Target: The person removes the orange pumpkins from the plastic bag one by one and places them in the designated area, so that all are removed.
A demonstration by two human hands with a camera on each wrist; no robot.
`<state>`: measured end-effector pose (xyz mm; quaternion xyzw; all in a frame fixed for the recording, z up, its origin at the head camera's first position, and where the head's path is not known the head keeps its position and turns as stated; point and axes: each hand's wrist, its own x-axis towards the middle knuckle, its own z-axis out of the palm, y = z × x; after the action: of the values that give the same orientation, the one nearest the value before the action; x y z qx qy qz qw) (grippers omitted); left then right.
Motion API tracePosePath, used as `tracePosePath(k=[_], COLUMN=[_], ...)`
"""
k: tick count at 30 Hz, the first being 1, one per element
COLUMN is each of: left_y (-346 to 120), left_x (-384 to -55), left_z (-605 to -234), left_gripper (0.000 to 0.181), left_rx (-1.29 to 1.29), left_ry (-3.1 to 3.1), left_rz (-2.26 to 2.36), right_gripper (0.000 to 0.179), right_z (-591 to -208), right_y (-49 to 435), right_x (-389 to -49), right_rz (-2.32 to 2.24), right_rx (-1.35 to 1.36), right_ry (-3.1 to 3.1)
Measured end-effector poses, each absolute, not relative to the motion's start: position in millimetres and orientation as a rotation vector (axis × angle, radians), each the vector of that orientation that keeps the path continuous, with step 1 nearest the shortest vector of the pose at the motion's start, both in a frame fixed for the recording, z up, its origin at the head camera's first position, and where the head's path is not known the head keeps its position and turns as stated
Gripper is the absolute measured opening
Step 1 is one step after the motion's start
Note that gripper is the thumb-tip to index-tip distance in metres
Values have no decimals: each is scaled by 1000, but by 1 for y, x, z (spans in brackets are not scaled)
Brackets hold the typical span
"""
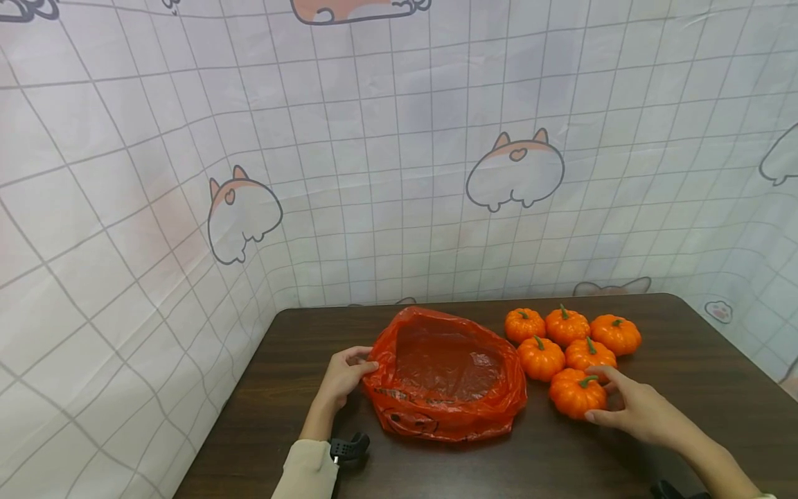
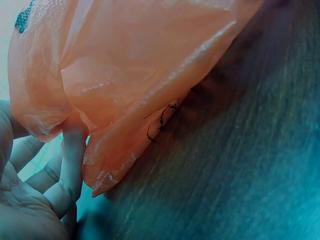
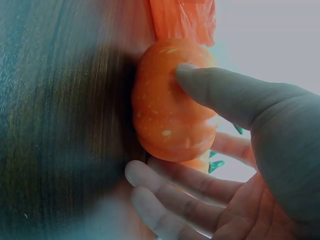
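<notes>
A red plastic bag [image 1: 449,416] lies on the table with its wide mouth facing up. My left hand [image 1: 341,378] pinches the bag's left edge. In the left wrist view, fingers [image 2: 72,165] reach into a fold of the bag [image 2: 135,75]. To the bag's right, my right hand [image 1: 642,412] holds the nearest small orange pumpkin [image 1: 576,394], which has a green stem. The right wrist view has the thumb [image 3: 215,90] against the pumpkin's side [image 3: 170,115] and the other fingers around its far side. The pumpkin looks to be at table level.
Behind the held pumpkin, several more small pumpkins [image 1: 564,326] sit close together on the dark wooden table [image 1: 692,360]. A white grid-patterned cloth [image 1: 399,173] with cartoon animals hangs behind the table and along its left side.
</notes>
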<state>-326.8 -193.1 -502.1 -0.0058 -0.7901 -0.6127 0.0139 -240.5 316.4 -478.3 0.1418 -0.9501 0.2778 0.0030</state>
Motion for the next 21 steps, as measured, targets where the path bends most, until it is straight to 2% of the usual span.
tracePosePath(k=[14,21], left_y=[-192,-193], left_x=[-328,-327], left_z=[-502,-499], left_gripper=[29,33], left_rx=[-3,-6], left_ry=[-2459,-2467], left_rz=[-1920,-1951], right_gripper=[72,67], right_z=[-475,-461], right_y=[318,321], right_x=[-239,-241], right_rz=[860,840], right_rx=[461,452], right_ry=[-2986,-3000])
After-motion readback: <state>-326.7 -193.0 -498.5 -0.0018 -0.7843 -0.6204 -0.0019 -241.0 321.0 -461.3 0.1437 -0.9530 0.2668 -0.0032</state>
